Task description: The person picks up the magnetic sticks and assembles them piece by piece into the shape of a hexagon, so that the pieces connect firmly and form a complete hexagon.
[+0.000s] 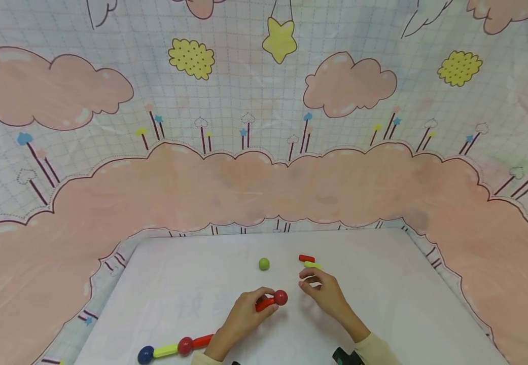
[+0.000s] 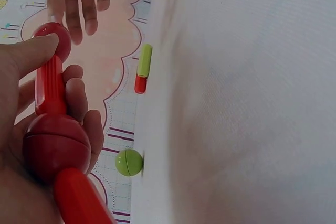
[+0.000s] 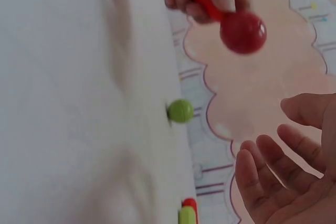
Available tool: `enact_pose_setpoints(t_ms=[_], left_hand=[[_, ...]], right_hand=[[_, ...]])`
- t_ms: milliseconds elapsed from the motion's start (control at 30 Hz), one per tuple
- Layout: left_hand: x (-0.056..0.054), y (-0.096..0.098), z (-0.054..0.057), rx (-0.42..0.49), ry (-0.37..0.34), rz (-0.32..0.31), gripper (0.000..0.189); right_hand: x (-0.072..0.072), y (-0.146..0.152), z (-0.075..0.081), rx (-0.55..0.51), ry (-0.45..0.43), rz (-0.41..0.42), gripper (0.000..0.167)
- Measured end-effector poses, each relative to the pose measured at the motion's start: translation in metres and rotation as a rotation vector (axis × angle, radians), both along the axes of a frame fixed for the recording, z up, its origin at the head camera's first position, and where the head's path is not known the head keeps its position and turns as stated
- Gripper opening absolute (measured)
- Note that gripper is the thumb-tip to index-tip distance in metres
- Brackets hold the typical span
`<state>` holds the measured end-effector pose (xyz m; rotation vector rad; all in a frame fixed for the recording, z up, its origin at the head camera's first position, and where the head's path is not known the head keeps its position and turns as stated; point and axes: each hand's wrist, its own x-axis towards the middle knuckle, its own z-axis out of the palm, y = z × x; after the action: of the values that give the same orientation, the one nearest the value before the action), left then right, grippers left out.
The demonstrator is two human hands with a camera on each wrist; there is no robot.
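My left hand (image 1: 244,310) grips a red rod (image 2: 50,85) between two red balls, with the thumb on the end ball (image 1: 280,297). Behind the fingers, the second red ball (image 2: 56,148) joins another red rod (image 2: 83,200). Past the wrist, a line of pieces runs left: a red rod (image 1: 203,341), a red ball (image 1: 185,346), a yellow-green rod (image 1: 165,351) and a dark blue ball (image 1: 146,355). The forearm hides part of that line. My right hand (image 1: 329,295) is held apart from it, fingers loosely bent with nothing between them, close to a loose yellow-green rod (image 1: 312,264).
A loose red rod (image 1: 307,258) lies against the yellow-green one. Left of them, a green ball (image 1: 264,263) sits on the white tabletop (image 1: 190,274). A cloud-patterned cloth (image 1: 264,192) covers the area behind the table.
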<state>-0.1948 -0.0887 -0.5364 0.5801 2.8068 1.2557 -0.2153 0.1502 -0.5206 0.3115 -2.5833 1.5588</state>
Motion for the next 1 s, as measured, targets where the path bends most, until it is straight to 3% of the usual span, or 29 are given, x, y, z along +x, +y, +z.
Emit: enact_pose_setpoints(t_ms=[500, 733, 1000], left_hand=[[-0.001, 0.0, 0.0, 0.014, -0.058, 0.007, 0.035], [-0.001, 0.001, 0.0, 0.004, -0.062, 0.011, 0.035], [-0.001, 0.0, 0.0, 0.003, -0.074, 0.013, 0.035]], right_hand=[[-0.037, 0.033, -0.02, 0.103, -0.009, -0.212, 0.025], [-0.048, 0.041, -0.031, 0.117, -0.045, -0.245, 0.036], [-0.063, 0.043, -0.045, 0.101, -0.094, -0.254, 0.034]])
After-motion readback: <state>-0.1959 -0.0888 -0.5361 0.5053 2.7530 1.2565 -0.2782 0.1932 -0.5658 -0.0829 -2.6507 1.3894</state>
